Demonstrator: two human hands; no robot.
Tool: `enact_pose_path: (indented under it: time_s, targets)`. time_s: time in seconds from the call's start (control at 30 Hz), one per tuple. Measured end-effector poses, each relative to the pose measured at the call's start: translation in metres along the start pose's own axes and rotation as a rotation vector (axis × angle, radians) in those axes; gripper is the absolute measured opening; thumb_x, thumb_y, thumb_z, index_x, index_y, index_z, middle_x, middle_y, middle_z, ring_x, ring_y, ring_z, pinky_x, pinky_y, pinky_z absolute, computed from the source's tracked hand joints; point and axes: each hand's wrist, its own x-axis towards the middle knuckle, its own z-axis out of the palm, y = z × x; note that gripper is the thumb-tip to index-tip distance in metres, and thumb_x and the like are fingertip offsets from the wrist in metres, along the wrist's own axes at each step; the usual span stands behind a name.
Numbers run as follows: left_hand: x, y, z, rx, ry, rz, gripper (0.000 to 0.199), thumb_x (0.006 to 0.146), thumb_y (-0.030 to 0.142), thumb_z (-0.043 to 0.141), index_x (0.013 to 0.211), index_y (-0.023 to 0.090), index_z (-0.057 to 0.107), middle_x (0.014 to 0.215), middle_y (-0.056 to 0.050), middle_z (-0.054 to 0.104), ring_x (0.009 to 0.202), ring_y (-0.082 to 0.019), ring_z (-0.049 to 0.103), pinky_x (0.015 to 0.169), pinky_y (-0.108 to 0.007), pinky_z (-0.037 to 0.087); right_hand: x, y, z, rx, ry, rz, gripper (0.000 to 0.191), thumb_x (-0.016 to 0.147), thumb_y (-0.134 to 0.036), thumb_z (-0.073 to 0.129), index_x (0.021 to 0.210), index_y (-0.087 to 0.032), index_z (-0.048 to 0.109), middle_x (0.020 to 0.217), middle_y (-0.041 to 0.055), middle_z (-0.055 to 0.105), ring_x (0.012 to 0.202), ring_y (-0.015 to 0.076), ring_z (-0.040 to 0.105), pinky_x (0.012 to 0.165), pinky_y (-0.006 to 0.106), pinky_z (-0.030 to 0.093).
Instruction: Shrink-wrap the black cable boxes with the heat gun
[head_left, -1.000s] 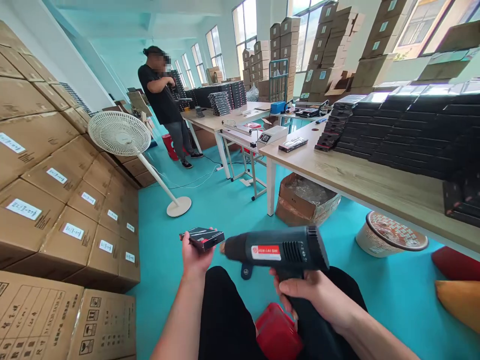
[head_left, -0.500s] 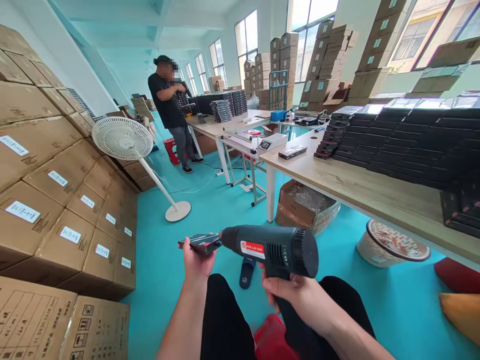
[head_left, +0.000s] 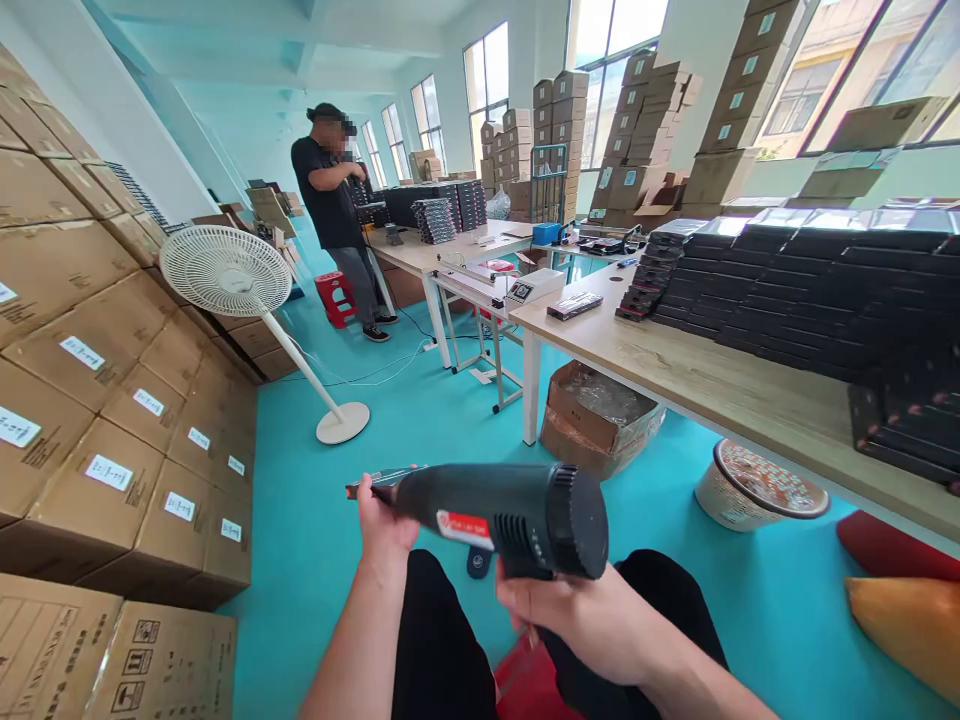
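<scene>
My right hand (head_left: pixel 559 610) is closed round the handle of a dark green heat gun (head_left: pixel 499 515) with a red and white label. Its nozzle points left and overlaps the flat black box (head_left: pixel 360 488) from my viewpoint; whether they touch I cannot tell. My left hand (head_left: pixel 386 525) grips that box from below, with the thumb at its near edge. Most of the box is hidden behind the heat gun and my fingers. Both hands are in front of my knees, above the turquoise floor.
Brown cartons (head_left: pixel 112 370) are stacked along the left, beside a white standing fan (head_left: pixel 225 275). At right, a wooden table (head_left: pixel 675 370) bears stacked black boxes (head_left: pixel 787 290). Under it are an open carton (head_left: pixel 581 435) and a bin (head_left: pixel 739 510). A person (head_left: pixel 330 200) stands farther back.
The heat gun has moved left, now covering more of the black box. The box has shifted slightly left in my left hand. The whole view has also drifted a little.
</scene>
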Motion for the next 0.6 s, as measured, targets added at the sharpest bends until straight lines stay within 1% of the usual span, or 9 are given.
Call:
enact_pose_path:
  time_s: [0.07,0.2,0.23,0.33,0.37,0.47,0.5,0.53,0.6]
  targets:
    - [-0.004,0.0,0.002,-0.026,0.009,0.064,0.037,0.1,0.047,0.044,0.123,0.021,0.058,0.101,-0.01,0.072,0.086,-0.027,0.073,0.077,-0.045,0.062,0.0,0.002,-0.003,0.048,0.078,0.001,0.014,0.081,-0.033,0.063,0.077,-0.019,0.064,0.065,0.0006,0.06,0.061,0.0176,0.055,0.062,0.032,0.045]
    - [-0.009,0.003,0.004,-0.007,0.044,0.078,0.045,0.1,0.048,0.045,0.13,0.017,0.054,0.109,-0.016,0.07,0.091,-0.029,0.073,0.073,-0.046,0.063,-0.001,0.016,-0.014,0.164,-0.046,0.079,0.022,0.079,-0.037,0.07,0.087,-0.017,0.067,0.064,0.0011,0.062,0.059,0.0175,0.055,0.061,0.033,0.045]
    - [-0.009,0.003,0.005,-0.016,0.046,0.082,0.047,0.099,0.049,0.045,0.132,0.016,0.053,0.112,-0.017,0.069,0.091,-0.029,0.073,0.074,-0.046,0.063,-0.001,0.02,-0.017,0.195,-0.027,0.085,0.025,0.079,-0.039,0.072,0.09,-0.016,0.068,0.064,0.001,0.062,0.059,0.0174,0.055,0.061,0.033,0.046]
    - [-0.011,0.002,0.007,-0.056,0.026,0.089,0.047,0.1,0.049,0.045,0.135,0.019,0.051,0.121,-0.017,0.067,0.097,-0.029,0.073,0.079,-0.048,0.063,-0.002,0.028,-0.018,0.298,0.144,0.073,0.035,0.079,-0.042,0.073,0.101,-0.016,0.069,0.064,0.0007,0.063,0.06,0.0175,0.055,0.058,0.031,0.046]
    - [-0.012,0.002,0.008,-0.057,0.019,0.086,0.047,0.099,0.048,0.046,0.135,0.019,0.051,0.121,-0.017,0.067,0.098,-0.029,0.073,0.08,-0.048,0.063,-0.002,0.029,-0.018,0.319,0.144,0.08,0.036,0.078,-0.041,0.074,0.103,-0.015,0.069,0.063,0.0008,0.064,0.058,0.0171,0.055,0.057,0.031,0.045]
    - [-0.014,0.002,0.006,-0.041,-0.043,0.066,0.044,0.095,0.04,0.05,0.131,0.015,0.055,0.116,-0.018,0.07,0.1,-0.033,0.072,0.081,-0.051,0.062,-0.006,0.029,-0.016,0.306,-0.051,0.124,0.03,0.076,-0.035,0.074,0.096,-0.013,0.07,0.063,0.0028,0.066,0.054,0.0156,0.055,0.057,0.03,0.044]
    - [-0.015,0.003,0.004,-0.032,-0.079,0.056,0.043,0.093,0.037,0.05,0.129,0.014,0.058,0.112,-0.018,0.071,0.101,-0.034,0.072,0.081,-0.052,0.062,-0.008,0.03,-0.016,0.298,-0.076,0.125,0.028,0.076,-0.034,0.074,0.094,-0.013,0.07,0.063,0.0029,0.067,0.054,0.0154,0.055,0.058,0.031,0.044]
    - [-0.016,0.005,0.002,-0.015,-0.113,0.045,0.042,0.09,0.033,0.05,0.126,0.013,0.06,0.108,-0.018,0.072,0.1,-0.034,0.073,0.08,-0.051,0.062,-0.009,0.031,-0.017,0.303,-0.052,0.112,0.028,0.077,-0.035,0.074,0.093,-0.013,0.071,0.064,0.0029,0.067,0.056,0.0156,0.056,0.059,0.031,0.045]
    - [-0.016,0.009,-0.003,0.043,-0.138,0.026,0.038,0.084,0.026,0.05,0.116,0.013,0.066,0.097,-0.013,0.074,0.093,-0.032,0.074,0.075,-0.048,0.063,-0.012,0.035,-0.022,0.345,0.083,0.086,0.032,0.077,-0.039,0.076,0.097,-0.014,0.07,0.068,0.0027,0.066,0.059,0.0165,0.057,0.058,0.03,0.046]
